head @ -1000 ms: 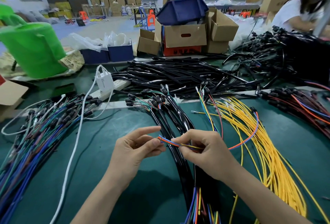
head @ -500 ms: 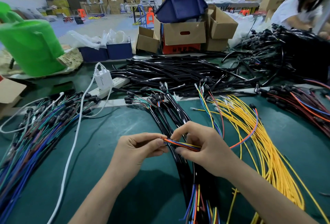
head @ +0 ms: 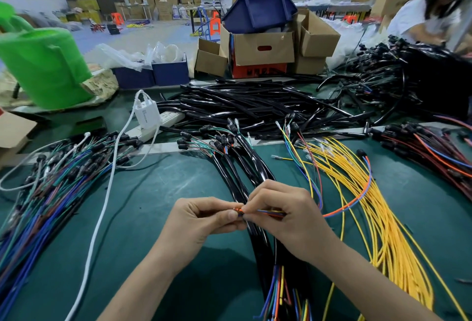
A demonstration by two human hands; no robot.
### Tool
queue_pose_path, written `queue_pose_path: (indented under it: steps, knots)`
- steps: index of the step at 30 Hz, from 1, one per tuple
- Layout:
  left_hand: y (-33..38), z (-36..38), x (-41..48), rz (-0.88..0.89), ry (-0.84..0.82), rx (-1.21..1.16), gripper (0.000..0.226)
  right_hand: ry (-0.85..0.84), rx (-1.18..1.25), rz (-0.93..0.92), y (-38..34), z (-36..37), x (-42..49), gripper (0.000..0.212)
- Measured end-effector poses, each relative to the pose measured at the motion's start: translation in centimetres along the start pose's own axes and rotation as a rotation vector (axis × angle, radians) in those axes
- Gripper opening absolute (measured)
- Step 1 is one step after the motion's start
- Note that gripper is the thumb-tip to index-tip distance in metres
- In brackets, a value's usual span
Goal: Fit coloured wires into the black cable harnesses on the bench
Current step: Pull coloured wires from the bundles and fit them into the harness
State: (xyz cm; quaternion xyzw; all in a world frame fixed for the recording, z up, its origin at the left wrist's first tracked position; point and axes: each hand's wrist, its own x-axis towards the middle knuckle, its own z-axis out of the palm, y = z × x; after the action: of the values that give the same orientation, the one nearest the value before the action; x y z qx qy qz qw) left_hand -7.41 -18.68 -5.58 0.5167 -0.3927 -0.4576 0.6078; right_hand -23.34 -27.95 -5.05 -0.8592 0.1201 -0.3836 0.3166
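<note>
My left hand [head: 201, 221] and my right hand [head: 286, 216] meet over the green bench, both pinching the ends of a thin bundle of coloured wires [head: 270, 212], orange, blue and yellow. An orange-and-blue pair [head: 357, 198] loops from my right hand out to the right. Under my hands runs a bunch of black cable harnesses [head: 237, 167] with coloured wires showing at both ends. A spread of yellow wires [head: 370, 205] lies to the right.
Finished multicoloured harnesses [head: 51, 187] pile at the left. A white charger and cable [head: 145, 113] cross the bench. Loose black sleeves [head: 255, 106] heap at the back, red harnesses [head: 429, 149] at the right. Boxes, a green bucket [head: 46, 65] and another person [head: 429, 11] stand beyond.
My hands have drawn together. The right fingers slid along the wires toward the left hand, so the exposed wire ends between them are now short.
</note>
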Motion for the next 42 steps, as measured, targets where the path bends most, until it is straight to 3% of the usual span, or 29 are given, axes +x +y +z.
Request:
queue_pose_path:
  steps: [8,13,15,18,22,24,28,36,42]
  knots:
    - [-0.3,0.1,0.1,-0.036,-0.02,-0.029,0.018,-0.053,0.012,0.061,0.3,-0.1,0.0,0.008]
    - [-0.8,-0.2,0.1,-0.173,-0.084,-0.145,0.04,-0.099,0.106,0.156,0.5,-0.4,-0.1,0.01]
    - [-0.9,-0.2,0.0,-0.209,-0.078,-0.191,0.033,-0.132,0.156,0.202,0.6,-0.6,-0.1,0.011]
    - [-0.7,-0.1,-0.1,-0.166,-0.071,-0.078,0.011,-0.189,0.195,0.273,0.7,-0.9,-0.2,0.017]
    - [-0.6,0.4,-0.3,-0.063,-0.051,0.176,0.013,-0.211,0.147,0.341,1.0,-0.9,-0.3,0.014]
    - [-0.6,0.7,-0.3,-0.062,-0.037,0.134,0.02,-0.207,0.212,0.392,1.1,-1.1,-0.2,0.012]
    - [-0.6,0.8,-0.4,-0.063,-0.079,0.051,0.006,-0.268,0.359,0.452,1.0,-1.8,-0.1,0.013]
    - [-1.1,1.5,-0.4,0.0,-0.126,-0.06,0.011,-0.286,0.616,0.501,0.0,-2.5,0.2,0.014]
    - [-1.4,1.8,0.2,0.123,0.089,0.034,0.005,-0.162,0.519,0.555,0.1,-1.8,0.5,0.011]
